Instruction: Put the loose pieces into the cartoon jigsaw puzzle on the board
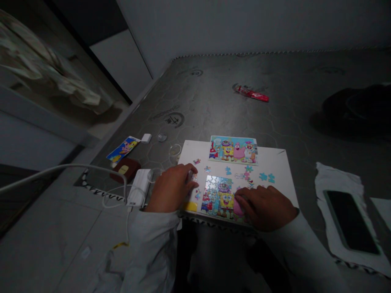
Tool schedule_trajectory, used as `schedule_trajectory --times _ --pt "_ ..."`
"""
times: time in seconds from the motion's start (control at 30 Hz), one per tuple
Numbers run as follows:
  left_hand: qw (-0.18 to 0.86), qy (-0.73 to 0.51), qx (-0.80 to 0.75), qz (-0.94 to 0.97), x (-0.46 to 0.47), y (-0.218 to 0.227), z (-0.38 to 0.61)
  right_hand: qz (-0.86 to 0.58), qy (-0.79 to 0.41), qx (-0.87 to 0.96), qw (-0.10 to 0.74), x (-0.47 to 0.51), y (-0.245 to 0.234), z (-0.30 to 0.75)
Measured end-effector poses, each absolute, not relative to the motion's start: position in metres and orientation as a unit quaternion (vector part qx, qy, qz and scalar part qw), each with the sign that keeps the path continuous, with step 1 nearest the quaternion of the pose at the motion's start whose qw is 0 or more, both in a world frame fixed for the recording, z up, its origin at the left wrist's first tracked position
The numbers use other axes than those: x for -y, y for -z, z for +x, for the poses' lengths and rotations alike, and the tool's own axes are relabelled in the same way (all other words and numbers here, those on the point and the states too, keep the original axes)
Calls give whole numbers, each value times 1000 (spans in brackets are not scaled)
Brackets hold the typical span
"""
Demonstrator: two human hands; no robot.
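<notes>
A partly joined jigsaw puzzle point(217, 195) with cartoon figures lies on a white board point(275, 162). My right hand point(265, 206) rests at its right edge, thumb and forefinger pressed together over the pink part; whatever is between them is hidden. Over the board's left edge is my left hand point(172, 187), its thumb and forefinger apart beside a few loose pieces. Loose blue puzzle pieces point(263, 176) and a small cluster of pieces point(247, 175) lie above the joined part. The printed reference picture point(233, 150) lies flat at the board's far side.
To the left are a white power adapter point(139, 188) with a cable, a brown box point(126, 170), a blue picture card point(124, 149) and clear round lids point(175, 150). A red packet point(252, 94) lies farther back. A phone point(351, 221) rests on a white pouch at right.
</notes>
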State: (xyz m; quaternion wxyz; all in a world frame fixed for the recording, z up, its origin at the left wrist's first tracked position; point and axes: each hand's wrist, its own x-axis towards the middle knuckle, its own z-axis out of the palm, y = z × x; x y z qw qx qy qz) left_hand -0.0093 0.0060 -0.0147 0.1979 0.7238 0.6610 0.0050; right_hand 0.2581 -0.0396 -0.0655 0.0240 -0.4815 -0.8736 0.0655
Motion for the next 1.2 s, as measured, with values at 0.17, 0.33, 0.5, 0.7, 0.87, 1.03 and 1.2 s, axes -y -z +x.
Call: schedule_trajectory --times 0.17,0.33,0.5,0.7,0.87,1.03,1.2 --pt "198 -10 -656 728 -6 17 -10 -478 -71 875 19 39 67 258" --pt "198 -21 -660 724 -5 12 -10 -474 -60 878 26 41 67 261" --pt "187 -11 -680 709 -2 9 -12 -471 -60 880 24 41 67 263" --pt "183 12 -695 695 -2 13 -15 -475 -63 877 20 40 68 263" --pt "182 12 -687 704 -3 11 -13 -476 -52 877 35 41 67 261" --pt "189 14 -685 704 -3 10 -12 -481 -61 874 31 40 67 260" --pt "198 11 -676 710 -4 10 -13 -480 -69 874 23 40 66 261"
